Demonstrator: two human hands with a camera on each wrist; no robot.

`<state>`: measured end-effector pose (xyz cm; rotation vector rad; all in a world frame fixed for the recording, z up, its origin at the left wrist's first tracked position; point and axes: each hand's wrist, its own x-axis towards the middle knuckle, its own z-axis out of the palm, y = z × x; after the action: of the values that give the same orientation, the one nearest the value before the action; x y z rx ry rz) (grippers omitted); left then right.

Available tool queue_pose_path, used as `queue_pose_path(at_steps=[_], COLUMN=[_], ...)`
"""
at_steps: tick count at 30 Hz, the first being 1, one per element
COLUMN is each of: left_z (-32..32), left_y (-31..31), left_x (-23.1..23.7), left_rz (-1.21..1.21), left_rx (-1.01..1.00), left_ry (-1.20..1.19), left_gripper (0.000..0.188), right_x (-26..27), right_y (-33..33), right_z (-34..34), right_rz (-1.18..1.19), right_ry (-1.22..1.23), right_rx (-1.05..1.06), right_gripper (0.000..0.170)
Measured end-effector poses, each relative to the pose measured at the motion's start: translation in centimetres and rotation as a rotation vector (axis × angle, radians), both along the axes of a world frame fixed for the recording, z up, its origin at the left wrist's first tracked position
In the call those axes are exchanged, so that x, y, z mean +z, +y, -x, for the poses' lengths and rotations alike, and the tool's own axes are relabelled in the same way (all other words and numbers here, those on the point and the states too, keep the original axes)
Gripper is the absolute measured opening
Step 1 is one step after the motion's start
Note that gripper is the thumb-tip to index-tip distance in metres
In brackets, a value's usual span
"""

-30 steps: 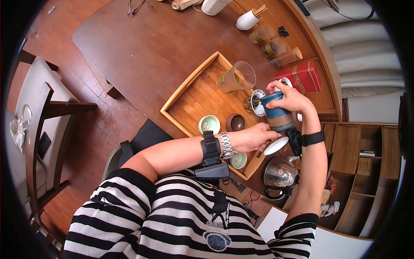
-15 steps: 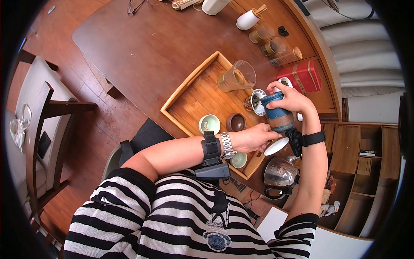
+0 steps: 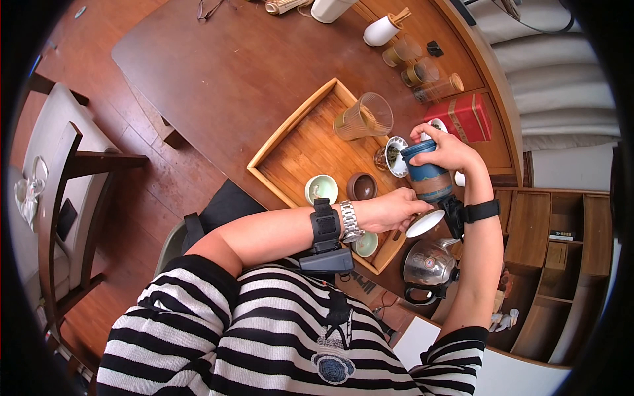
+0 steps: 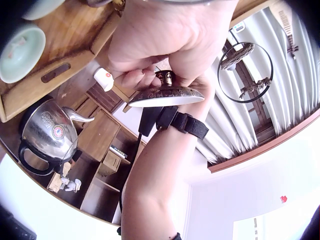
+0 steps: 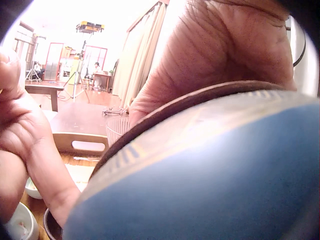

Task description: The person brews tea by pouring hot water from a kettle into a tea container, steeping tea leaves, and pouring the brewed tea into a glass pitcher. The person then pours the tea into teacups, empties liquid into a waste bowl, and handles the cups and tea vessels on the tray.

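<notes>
My right hand point(image 3: 449, 153) grips a blue canister point(image 3: 428, 173) with a brown band, tilted so its mouth is right at a patterned white bowl point(image 3: 397, 166). Dark dry leaves point(image 3: 393, 154) lie in that bowl. Just below the canister, my left hand point(image 3: 399, 208) pinches a lid point(image 3: 424, 224) by its knob. The left wrist view shows the lid point(image 4: 167, 96) as dark and ornate outside, with a white underside. Close up, the canister point(image 5: 215, 175) fills the lower part of the right wrist view and hides the bowl there.
A wooden tray point(image 3: 290, 138) carries a ribbed glass pitcher point(image 3: 363, 117), green cups point(image 3: 321, 189) and a brown cup point(image 3: 361, 187). A steel kettle point(image 3: 429, 267) stands close to my right forearm. Beyond the right hand are a red box point(image 3: 462, 117) and several glass jars point(image 3: 419, 71).
</notes>
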<state>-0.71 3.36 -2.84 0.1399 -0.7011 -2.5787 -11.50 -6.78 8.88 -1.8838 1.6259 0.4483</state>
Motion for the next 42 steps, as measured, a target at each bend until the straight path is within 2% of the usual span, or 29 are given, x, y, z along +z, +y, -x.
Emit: queue_pose_path(at_steps=[13,20,23,28,42], left_z=[0.3,0.0,0.3,1.5,0.5], left_y=[0.0,-0.1,-0.5,-1.1,-0.9], left_x=[0.2,0.7,0.1,-1.5,-0.4], left_rz=[0.003,-0.022,-0.049,-0.091,-0.052], left_rx=[0.001,0.023,0.015,0.033,0.025], left_ry=[-0.018,-0.012,0.047,0.059,0.03], left_gripper=[0.018,0.018,0.018,0.018,0.017], right_x=[-0.8,-0.3,-0.2,-0.3,0.2], right_y=[-0.3,-0.5,-0.5,0.2,1.2], right_z=[2.0,1.5,1.2,0.5,-0.3], right_rz=[-0.075,-0.09,-0.061,0.149,0.275], right_ry=[-0.14,-0.082,-0.044,0.0,0.139], right_rx=[-0.06,-0.086,-0.064,-0.047,0.074], right_gripper=[0.046,0.046,0.047,0.052,0.054])
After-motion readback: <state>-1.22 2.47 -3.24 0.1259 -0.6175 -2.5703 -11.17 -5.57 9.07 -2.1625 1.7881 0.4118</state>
